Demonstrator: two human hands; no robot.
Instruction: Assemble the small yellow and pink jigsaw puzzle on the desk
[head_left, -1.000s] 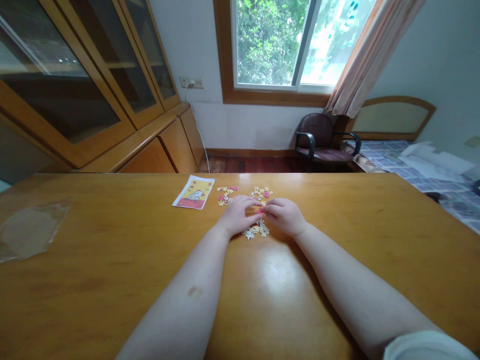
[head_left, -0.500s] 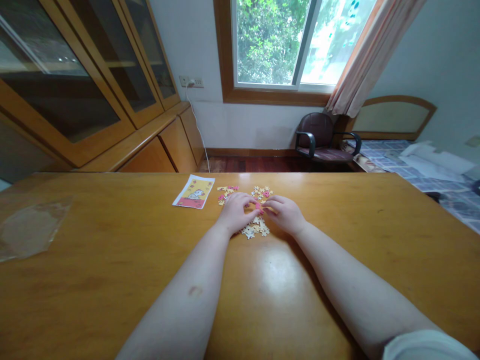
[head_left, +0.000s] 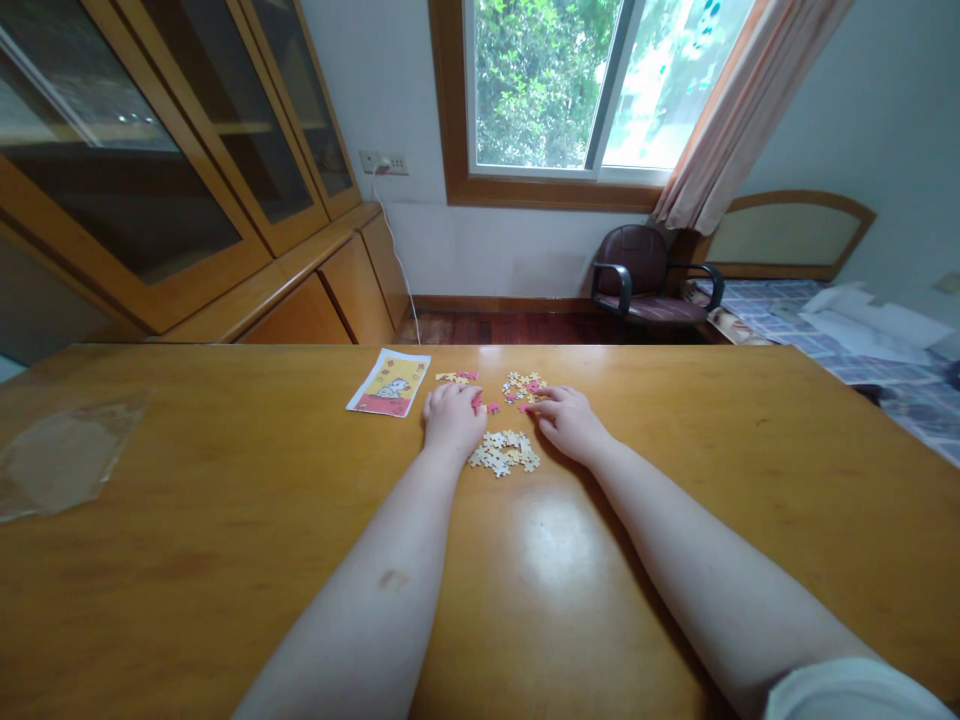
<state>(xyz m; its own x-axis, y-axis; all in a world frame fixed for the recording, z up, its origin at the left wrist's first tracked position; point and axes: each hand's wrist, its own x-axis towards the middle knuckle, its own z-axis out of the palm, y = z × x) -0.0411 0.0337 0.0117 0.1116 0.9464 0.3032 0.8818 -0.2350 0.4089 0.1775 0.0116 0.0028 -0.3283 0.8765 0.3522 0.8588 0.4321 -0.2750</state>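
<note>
Small jigsaw pieces lie in loose groups on the wooden table (head_left: pixel 225 520). A pale cluster (head_left: pixel 504 453) sits between my two wrists. Pink and yellow pieces (head_left: pixel 525 384) lie just beyond my fingers. My left hand (head_left: pixel 452 417) rests on the table with its fingers curled down onto pink pieces (head_left: pixel 480 403); whether it grips one is hidden. My right hand (head_left: pixel 568 420) lies beside it, fingers bent, their tips touching a pink piece (head_left: pixel 523 406). A picture card (head_left: pixel 388 382) with a cartoon figure lies to the left of the pieces.
A clear plastic bag (head_left: pixel 60 455) lies at the table's left edge. Wooden cabinets (head_left: pixel 187 180) with glass doors line the left wall. Beyond the table stand a dark armchair (head_left: pixel 645 275), a window and a bed (head_left: pixel 847 330) at the right.
My hands were pinched together over one pink piece. They have parted and moved a little farther from me, onto the far pieces, uncovering the pale cluster.
</note>
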